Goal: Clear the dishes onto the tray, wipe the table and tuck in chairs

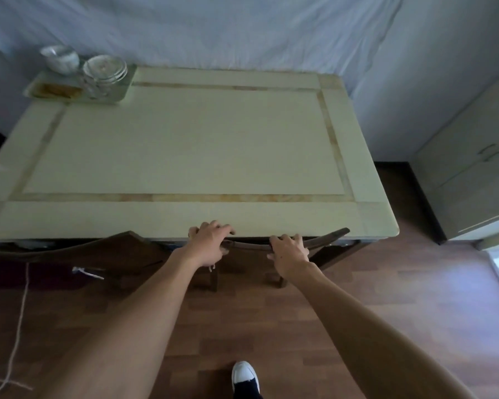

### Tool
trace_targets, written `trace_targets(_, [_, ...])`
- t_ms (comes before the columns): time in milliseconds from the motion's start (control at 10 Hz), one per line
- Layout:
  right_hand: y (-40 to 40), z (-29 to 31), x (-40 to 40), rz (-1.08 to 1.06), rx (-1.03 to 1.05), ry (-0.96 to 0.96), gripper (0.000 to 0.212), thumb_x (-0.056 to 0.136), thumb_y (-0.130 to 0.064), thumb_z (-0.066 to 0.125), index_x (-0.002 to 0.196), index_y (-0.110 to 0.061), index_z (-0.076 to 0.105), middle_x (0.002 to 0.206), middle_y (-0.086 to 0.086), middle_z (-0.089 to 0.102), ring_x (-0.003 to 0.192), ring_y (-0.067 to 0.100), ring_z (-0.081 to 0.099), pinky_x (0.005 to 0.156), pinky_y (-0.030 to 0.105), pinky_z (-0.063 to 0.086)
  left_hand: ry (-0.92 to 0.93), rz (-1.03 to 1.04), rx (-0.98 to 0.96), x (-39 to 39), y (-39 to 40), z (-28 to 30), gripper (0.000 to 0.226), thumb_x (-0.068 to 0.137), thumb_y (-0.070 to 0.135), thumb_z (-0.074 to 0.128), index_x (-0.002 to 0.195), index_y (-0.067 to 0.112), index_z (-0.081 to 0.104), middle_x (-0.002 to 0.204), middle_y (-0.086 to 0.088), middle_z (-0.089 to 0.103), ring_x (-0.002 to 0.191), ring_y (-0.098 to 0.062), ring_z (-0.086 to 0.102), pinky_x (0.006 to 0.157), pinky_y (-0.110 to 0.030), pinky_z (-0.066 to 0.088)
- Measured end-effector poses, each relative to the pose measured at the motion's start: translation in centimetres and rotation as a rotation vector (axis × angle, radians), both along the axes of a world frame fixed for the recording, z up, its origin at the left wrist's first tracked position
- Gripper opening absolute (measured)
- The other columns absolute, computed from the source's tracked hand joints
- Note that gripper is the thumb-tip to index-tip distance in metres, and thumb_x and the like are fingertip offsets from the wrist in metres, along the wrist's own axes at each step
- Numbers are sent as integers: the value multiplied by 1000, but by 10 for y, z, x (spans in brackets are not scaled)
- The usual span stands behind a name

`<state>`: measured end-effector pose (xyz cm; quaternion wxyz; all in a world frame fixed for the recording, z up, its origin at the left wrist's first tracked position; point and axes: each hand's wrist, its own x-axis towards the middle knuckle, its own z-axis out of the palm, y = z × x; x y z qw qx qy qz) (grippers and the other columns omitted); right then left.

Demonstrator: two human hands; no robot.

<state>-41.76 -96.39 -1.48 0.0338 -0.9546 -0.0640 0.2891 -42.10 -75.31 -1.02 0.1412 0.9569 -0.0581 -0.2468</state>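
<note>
Both hands grip the curved top rail of a dark wooden chair (314, 243): the left hand (209, 244) and right hand (288, 251) are curled over it, side by side. That chair sits tucked against the near edge of the cream table (185, 139). A 2nd chair (84, 249) stands just left. At the far left corner, a tray (78, 93) holds stacked dishes (104, 70) (details blurred).

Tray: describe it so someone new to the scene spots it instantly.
Start at the pale table and go to its far left corner. The tray is the flat pale rectangle there, carrying a white bowl and stacked glass dishes. It is the only thing on the tabletop.
</note>
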Motion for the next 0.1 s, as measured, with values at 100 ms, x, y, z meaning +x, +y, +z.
trace_targets(100, [-9, 16, 0, -12, 121, 83, 41, 100, -38, 52, 132, -13, 48, 130, 15, 47, 123, 36, 41, 101, 53, 43, -74, 41, -100, -3, 5, 37, 51, 92, 29, 59, 139, 36, 39, 150, 0, 34, 138, -26, 32, 110, -55, 27])
